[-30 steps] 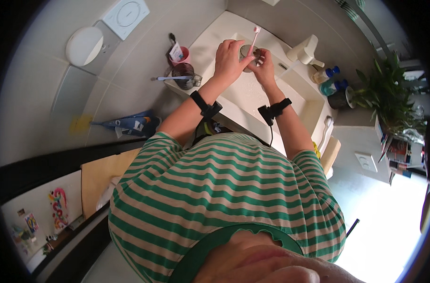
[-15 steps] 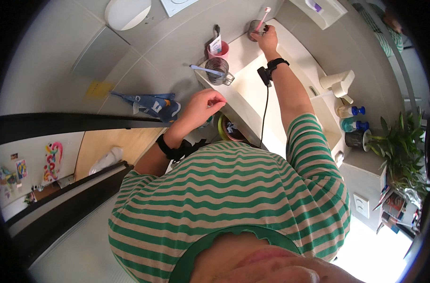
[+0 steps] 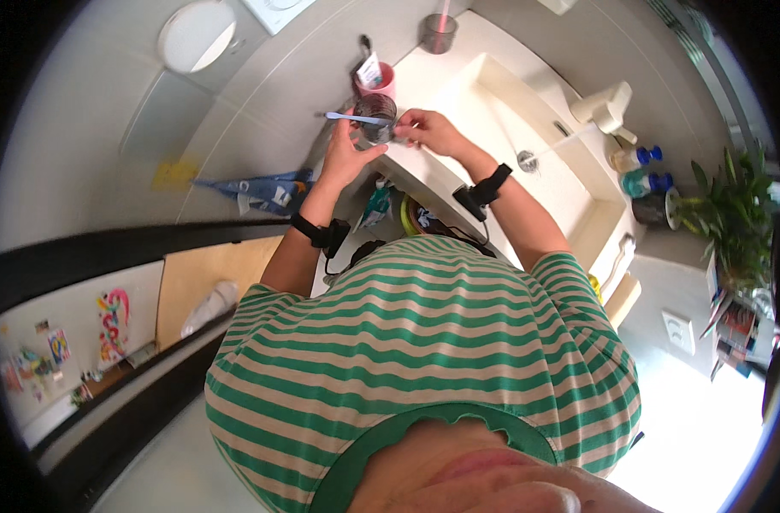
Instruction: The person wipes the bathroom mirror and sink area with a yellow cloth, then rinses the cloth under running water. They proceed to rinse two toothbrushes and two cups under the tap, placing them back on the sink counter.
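A clear ribbed glass mug (image 3: 375,133) stands at the left corner of the white sink counter, with a pale blue toothbrush (image 3: 352,118) lying across its rim. My left hand (image 3: 345,160) wraps the mug's near left side, thumb and fingers apart around it. At the mug's right side, the bent fingers of my right hand (image 3: 433,132) grip it where its handle is; they partly hide the handle. Just behind the mug is a pink cup (image 3: 386,84) holding a white tube (image 3: 369,70) and a dark-handled item.
A grey tumbler (image 3: 439,34) with a pink toothbrush stands at the back of the sink (image 3: 527,111). To the right are a beige faucet (image 3: 604,107), two blue-topped bottles (image 3: 634,159) and a potted plant (image 3: 732,214). A blue cloth (image 3: 266,192) hangs at left.
My right hand has left the grey tumbler at the back and come down left to the glass mug. My left hand has moved up to the mug, its fingers opening around it.
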Action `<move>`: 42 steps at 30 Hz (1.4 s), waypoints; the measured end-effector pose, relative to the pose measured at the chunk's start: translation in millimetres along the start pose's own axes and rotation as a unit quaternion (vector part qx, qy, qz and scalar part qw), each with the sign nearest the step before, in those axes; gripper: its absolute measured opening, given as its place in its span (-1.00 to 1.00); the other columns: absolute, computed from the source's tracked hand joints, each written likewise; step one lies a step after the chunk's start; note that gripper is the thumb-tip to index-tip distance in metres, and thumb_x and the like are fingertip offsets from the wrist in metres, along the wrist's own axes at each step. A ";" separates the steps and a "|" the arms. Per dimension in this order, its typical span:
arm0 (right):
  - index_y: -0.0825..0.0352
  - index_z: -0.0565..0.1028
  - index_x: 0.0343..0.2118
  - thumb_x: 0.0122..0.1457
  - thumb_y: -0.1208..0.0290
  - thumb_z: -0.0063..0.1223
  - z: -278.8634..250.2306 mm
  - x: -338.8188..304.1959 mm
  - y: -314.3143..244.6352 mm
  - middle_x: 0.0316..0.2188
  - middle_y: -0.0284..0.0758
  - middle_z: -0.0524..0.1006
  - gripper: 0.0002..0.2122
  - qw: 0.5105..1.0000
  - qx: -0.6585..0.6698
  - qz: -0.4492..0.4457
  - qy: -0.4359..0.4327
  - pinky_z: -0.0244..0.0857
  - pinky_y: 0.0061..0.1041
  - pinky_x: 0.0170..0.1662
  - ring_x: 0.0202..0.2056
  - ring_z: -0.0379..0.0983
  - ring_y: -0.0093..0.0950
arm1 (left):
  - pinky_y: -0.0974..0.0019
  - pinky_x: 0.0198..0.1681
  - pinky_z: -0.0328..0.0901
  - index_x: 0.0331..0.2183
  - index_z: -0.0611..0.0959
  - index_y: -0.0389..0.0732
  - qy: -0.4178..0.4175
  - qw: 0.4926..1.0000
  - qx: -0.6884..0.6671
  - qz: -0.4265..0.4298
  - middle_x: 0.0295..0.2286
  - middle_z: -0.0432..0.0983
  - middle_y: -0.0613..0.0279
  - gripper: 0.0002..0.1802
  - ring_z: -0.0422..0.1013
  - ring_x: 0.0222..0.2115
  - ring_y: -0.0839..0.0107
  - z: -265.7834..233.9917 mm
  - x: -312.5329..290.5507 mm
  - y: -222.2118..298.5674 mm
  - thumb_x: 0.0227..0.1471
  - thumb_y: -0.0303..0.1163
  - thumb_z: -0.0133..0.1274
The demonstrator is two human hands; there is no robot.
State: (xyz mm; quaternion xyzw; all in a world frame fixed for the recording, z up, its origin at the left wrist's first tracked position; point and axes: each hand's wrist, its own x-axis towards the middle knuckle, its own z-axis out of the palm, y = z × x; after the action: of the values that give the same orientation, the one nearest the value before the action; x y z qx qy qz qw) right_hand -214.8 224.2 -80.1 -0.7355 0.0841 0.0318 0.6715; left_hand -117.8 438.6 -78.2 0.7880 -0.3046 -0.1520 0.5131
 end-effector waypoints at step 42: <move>0.15 0.40 -0.61 0.14 0.04 0.24 -182.9 -218.7 104.8 -0.69 -0.58 0.25 -0.64 0.796 0.250 0.087 0.545 -0.11 -0.56 -0.58 -0.67 0.09 -0.67 | 0.39 -0.10 0.30 -0.20 0.67 -0.17 -0.576 0.793 -0.190 -0.049 -0.30 0.58 0.36 -0.59 0.46 -0.25 0.52 349.2 111.3 90.3 0.15 -0.01 0.15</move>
State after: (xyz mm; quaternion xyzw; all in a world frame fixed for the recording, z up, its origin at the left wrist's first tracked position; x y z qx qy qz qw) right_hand -459.5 51.4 -130.5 -0.4272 0.5048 -0.3379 0.6697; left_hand -254.3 91.8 -137.9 0.4550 -0.4698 -0.6578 0.3735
